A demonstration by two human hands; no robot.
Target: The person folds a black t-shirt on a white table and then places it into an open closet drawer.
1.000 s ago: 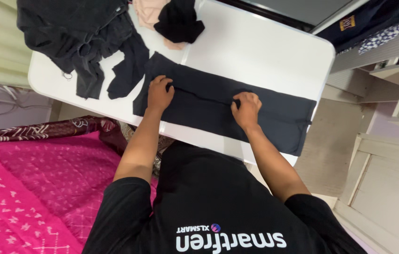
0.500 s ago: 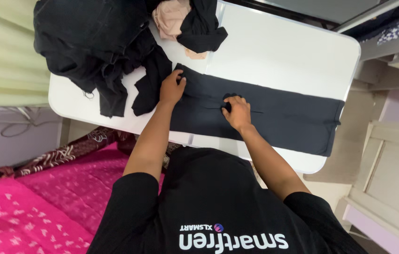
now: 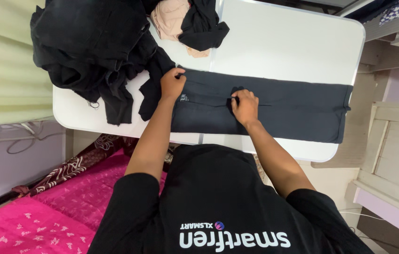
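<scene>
While dark garment (image 3: 274,106) lies folded into long strip on white table (image 3: 284,42), we see left hand (image 3: 172,83) pinching its end, right hand (image 3: 243,106) pinching mid-fold; crosswise folds remain; black pile (image 3: 91,42) unfolded.

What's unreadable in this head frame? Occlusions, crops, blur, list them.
Head view, the only one:
- Left hand fingertips: curled into the edge of the dark folded garment, so the grip is unclear.
- Right hand fingertips: tucked into a bunched fold, hidden by the knuckles.
- Black clothes pile: cut off by the top edge; separate pieces cannot be told apart.
- Beige garment: partly under a black piece, kind unclear.
- White table: near edge hidden by the person's torso.
</scene>
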